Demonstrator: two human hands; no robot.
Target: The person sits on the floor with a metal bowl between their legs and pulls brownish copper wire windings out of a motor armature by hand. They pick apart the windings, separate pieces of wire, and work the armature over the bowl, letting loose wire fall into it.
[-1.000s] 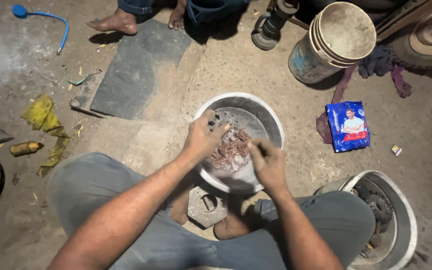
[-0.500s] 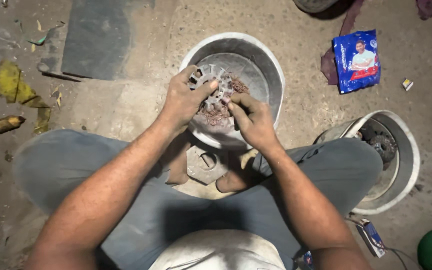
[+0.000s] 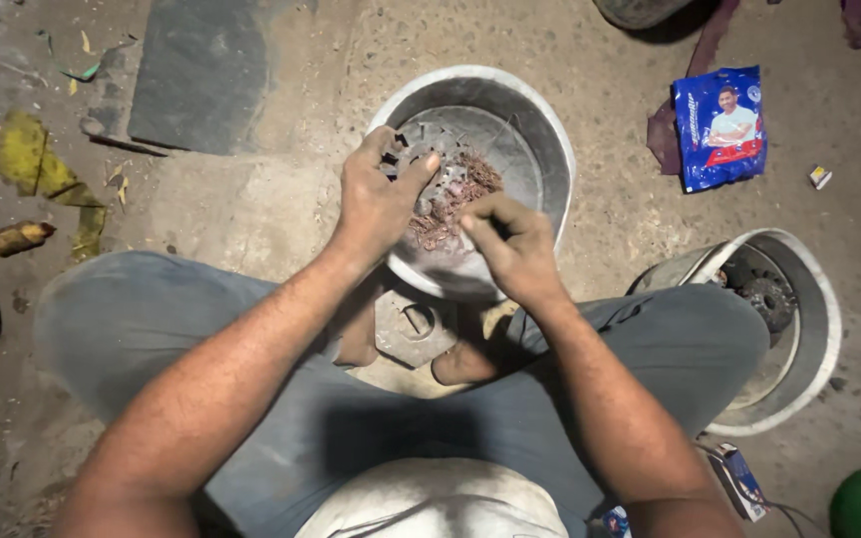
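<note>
- Metal basin: round, grey, standing on the ground just ahead of the person's crossed legs; taken here as the landmark.
- Perforated metal disc: tilted inside the basin, its near-left edge under the left hand.
- Reddish-brown clump: wet, fibrous matter lying on the disc at the basin's middle, between the two hands and touching the fingertips of both.
- Left hand: over the basin's left rim, fingers curled around the disc's edge, thumb pressed toward the clump.
- Right hand: over the basin's near rim, fingers bunched and pinching at the clump; whether any of it is gripped cannot be told.
- Ground: bare, dusty concrete, dimly lit, littered.
- Dark slab: flat, grey, rectangular, left of the basin and beyond it.
- Yellow scraps: crumpled, far left of the basin.
- Blue packet: rectangular pouch, blue with red and white print and a pictured figure, right of the basin, lying on a purple rag.
- Round metal housing: right of the basin, nearer the person, beside the right knee.
</note>
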